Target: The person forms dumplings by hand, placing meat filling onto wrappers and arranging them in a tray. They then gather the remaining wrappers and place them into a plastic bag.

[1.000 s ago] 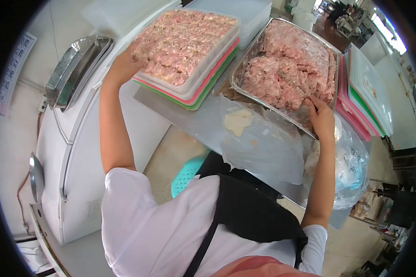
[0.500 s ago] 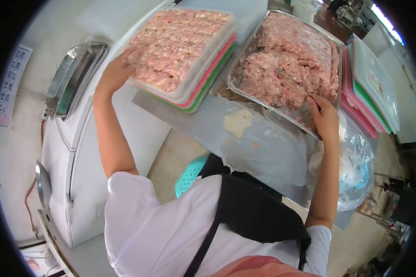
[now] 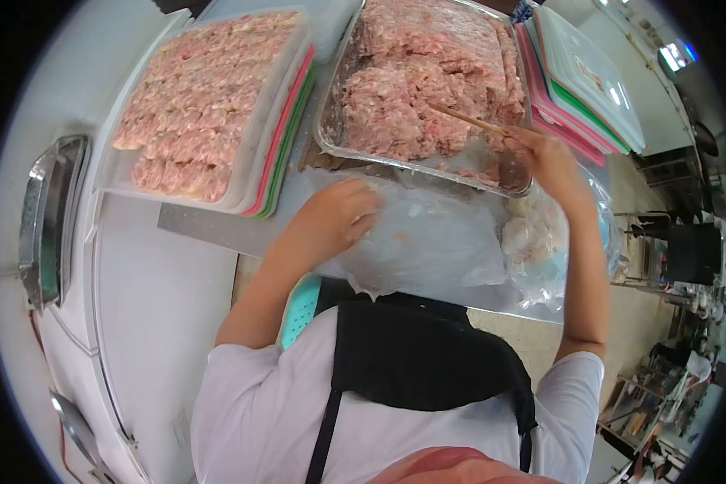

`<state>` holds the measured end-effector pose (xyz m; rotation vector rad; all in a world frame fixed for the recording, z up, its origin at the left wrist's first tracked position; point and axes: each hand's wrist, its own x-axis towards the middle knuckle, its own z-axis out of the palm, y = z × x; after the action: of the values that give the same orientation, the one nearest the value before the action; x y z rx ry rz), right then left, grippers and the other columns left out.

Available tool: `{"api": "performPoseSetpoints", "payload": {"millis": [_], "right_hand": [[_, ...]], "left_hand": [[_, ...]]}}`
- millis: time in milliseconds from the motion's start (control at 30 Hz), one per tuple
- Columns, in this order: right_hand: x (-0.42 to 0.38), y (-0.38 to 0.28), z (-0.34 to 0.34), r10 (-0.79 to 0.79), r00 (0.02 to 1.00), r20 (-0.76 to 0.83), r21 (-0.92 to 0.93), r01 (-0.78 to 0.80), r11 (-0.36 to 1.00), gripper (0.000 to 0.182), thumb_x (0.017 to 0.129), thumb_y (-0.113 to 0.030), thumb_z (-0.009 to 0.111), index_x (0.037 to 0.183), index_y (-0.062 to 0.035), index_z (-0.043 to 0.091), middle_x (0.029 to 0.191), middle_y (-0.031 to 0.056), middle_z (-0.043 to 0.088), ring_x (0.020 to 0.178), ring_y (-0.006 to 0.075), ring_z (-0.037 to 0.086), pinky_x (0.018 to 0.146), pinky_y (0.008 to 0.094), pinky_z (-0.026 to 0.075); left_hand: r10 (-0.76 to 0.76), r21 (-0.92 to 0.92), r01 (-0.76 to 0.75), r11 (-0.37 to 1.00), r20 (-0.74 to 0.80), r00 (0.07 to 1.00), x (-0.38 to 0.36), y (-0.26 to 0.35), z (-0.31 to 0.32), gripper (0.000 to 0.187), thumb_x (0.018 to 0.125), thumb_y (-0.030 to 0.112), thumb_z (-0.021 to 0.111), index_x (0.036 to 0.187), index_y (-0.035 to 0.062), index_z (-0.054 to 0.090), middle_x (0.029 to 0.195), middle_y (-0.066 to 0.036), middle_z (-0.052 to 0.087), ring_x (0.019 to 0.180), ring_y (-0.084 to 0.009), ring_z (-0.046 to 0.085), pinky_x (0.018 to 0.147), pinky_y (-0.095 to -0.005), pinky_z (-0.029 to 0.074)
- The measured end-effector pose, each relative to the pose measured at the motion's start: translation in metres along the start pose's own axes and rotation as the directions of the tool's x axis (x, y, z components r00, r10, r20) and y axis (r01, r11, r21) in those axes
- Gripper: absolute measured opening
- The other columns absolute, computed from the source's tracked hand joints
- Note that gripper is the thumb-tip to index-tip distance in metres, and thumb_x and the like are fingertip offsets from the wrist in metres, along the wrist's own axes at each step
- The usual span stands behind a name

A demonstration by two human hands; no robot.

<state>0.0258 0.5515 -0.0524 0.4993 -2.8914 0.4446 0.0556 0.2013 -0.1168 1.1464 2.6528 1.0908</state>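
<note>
My right hand (image 3: 544, 157) grips a thin wooden stick (image 3: 464, 118) above the near right part of a metal tray (image 3: 427, 168) of raw minced meat (image 3: 436, 81). My left hand (image 3: 339, 214), blurred, has its fingers curled low over the plastic sheet (image 3: 440, 242) in front of the tray. What lies in or under those fingers is hidden. To the left, a clear plastic container (image 3: 119, 173) holds rows of meat portions (image 3: 210, 89), with a gap at its near left corner. It sits on red and green lidded layers.
Beyond the tray, to the right, stand stacked pink, green and clear lids (image 3: 581, 85). A clear plastic bag (image 3: 540, 250) lies at the table's right side. A white freezer (image 3: 161, 323) is on the left. Below the table edge is a turquoise stool (image 3: 300, 310).
My left hand has moved from the container's corner rightward to the plastic sheet, where a pale flat piece lay. My right hand has lifted the stick out of the meat. The view has shifted.
</note>
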Motion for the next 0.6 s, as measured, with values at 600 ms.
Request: {"api": "performPoseSetpoints", "payload": {"millis": [600], "right_hand": [[-0.004, -0.031, -0.040, -0.043, 0.960, 0.276, -0.625, 0.214, 0.751, 0.022, 0.088, -0.022, 0.056, 0.070, -0.0102, 0.063, 0.067, 0.0079, 0.062, 0.065, 0.0232, 0.065, 0.056, 0.0353, 0.050]], "left_hand": [[-0.314, -0.642, 0.252, 0.724, 0.018, 0.949, 0.018, 0.014, 0.028, 0.021, 0.086, 0.006, 0.059, 0.107, 0.0036, 0.063, 0.092, -0.009, 0.065, 0.090, -0.0200, 0.062, 0.080, -0.0303, 0.049]]}}
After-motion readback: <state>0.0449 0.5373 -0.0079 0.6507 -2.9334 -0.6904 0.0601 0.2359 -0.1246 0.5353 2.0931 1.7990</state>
